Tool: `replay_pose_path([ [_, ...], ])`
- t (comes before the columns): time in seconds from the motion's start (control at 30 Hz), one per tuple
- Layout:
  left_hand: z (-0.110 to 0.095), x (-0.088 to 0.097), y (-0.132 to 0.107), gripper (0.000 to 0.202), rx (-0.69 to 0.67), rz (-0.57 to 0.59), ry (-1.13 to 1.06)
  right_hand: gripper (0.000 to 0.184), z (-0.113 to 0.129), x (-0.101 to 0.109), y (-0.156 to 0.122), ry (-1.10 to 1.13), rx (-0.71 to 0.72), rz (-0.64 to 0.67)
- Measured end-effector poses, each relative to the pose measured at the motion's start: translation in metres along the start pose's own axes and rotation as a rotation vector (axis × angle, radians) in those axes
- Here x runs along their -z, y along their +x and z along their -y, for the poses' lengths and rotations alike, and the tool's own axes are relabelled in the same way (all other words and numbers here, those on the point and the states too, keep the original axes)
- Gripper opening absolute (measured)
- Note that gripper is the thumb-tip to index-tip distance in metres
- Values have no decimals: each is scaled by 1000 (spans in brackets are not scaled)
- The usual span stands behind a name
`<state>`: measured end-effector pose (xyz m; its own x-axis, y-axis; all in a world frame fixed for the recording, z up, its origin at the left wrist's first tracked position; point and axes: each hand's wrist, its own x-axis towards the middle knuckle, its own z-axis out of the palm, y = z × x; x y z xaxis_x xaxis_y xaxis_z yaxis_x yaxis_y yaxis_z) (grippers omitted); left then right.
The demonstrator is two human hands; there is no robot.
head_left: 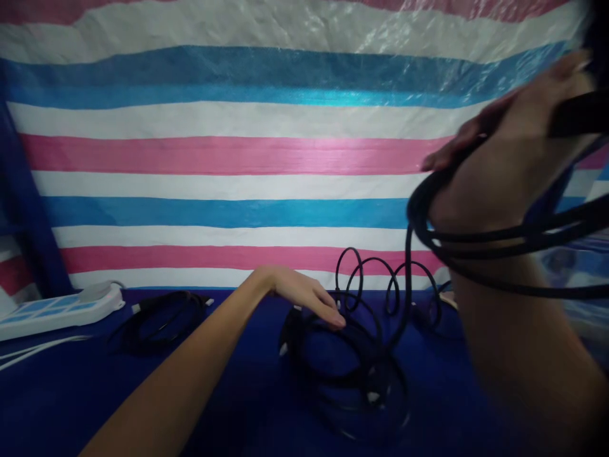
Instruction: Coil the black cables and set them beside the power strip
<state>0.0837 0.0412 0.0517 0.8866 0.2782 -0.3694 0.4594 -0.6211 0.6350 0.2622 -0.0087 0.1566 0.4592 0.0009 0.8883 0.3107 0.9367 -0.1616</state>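
My left hand (304, 297) reaches in over a coil of black cable (328, 381) on the dark blue tabletop. Its fingers are stretched out and slope down onto the coil, the fingertips resting at the cable. My right hand (499, 158), raised at the right and partly blurred, holds several loops of black cable (518, 244) that pass between its thumb and fingers and round the back of the hand. One strand runs from it down to the coil. White-tipped plugs (373, 397) show among the coiled cable.
Another coiled black cable (159, 320) with light plug ends lies at the left. Beside it stand a white power strip (61, 314) and white cords (45, 346). A curly black cable (390, 285) lies behind the coil. A striped plastic sheet (228, 152) hangs behind the table (238, 406).
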Motion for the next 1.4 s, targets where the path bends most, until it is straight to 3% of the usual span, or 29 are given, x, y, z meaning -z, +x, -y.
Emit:
replay_pose_path([
  [0.1, -26, -8, 10, 41, -27, 68, -10, 31, -1, -21, -24, -17, 89, -13],
  [0.2, -42, -16, 17, 37, -27, 139, -7, 32, 2, -26, -33, -92, 72, 48],
  [0.33, -56, -22, 18, 34, -32, 174, 5, 31, 10, -22, -39, -35, 7, 267],
  [0.53, -61, -27, 25, 30, -21, 125, 45, 36, 14, -23, -47, 48, -63, 580],
  [0.7, -60, -33, 31, 27, -91, 97, -24, 34, 17, -26, -44, 430, -275, 649],
  [0.8, -61, -30, 27, 26, -156, -53, -76, 37, 22, -23, -38, 527, -347, 724],
  [0.93, -59, -21, 18, 20, -258, -482, -144, 47, 29, -20, -36, 538, -296, 763],
  [1.07, -62, -13, 12, 21, -347, -892, -415, 47, 39, -24, -45, 588, -331, 844],
  [1.17, -69, -7, 3, 25, -439, -1109, -682, 46, 49, -28, -52, 645, -408, 936],
  [1.27, -73, -3, -14, 28, -443, -1135, -737, 42, 58, -29, -55, 505, -380, 968],
  [1.4, -61, 1, -33, 15, -265, -822, -200, 34, 57, -23, -50, -35, -46, 898],
])
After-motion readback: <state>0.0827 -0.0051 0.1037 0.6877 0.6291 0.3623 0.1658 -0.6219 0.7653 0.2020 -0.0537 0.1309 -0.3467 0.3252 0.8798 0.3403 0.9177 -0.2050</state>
